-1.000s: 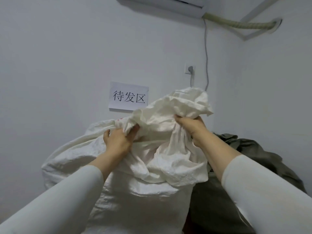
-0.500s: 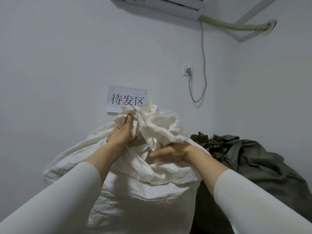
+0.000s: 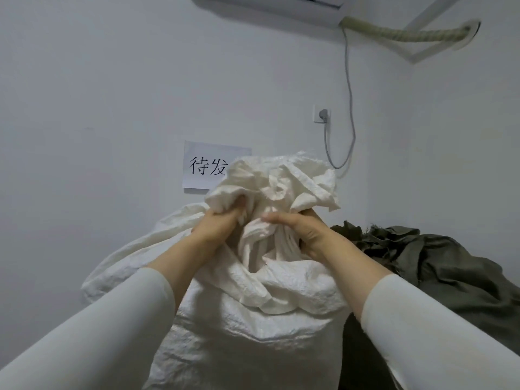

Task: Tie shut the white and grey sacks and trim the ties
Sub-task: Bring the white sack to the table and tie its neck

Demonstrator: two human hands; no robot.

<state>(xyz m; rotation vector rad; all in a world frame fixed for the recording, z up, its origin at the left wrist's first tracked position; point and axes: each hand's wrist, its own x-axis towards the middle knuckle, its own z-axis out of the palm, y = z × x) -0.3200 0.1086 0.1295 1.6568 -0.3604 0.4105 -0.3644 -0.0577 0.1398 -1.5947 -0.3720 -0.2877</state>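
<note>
**A:** Where is the sack being worked on?

**B:** The large white woven-plastic sack stands full in the middle, close to the pale wall. Its top is drawn up into a crumpled bunch of fabric that rises in front of the white paper sign with black characters and covers the sign's right part.

**A:** And the hands?

**B:** Both are at the neck of that bunch. The left hand has its grip clenched on a fold at the left side, fingers dug into the cloth. The right hand wraps the neck from the right, its grip closed round the gathered fabric with the thumb lying across the front. Its other fingers are hidden behind the cloth. Cream long sleeves cover both forearms.

**A:** The other sack?

**B:** The dark grey crumpled sack sits just beside the white one on the right, in the corner. Its top is slumped and rumpled, and the right forearm partly covers it.

**A:** Anything else?

**B:** A white wall socket holds a plug. A thin grey cable hangs from the white air-conditioning unit at the top edge, and a wrapped beige hose runs from it into the side wall.
</note>
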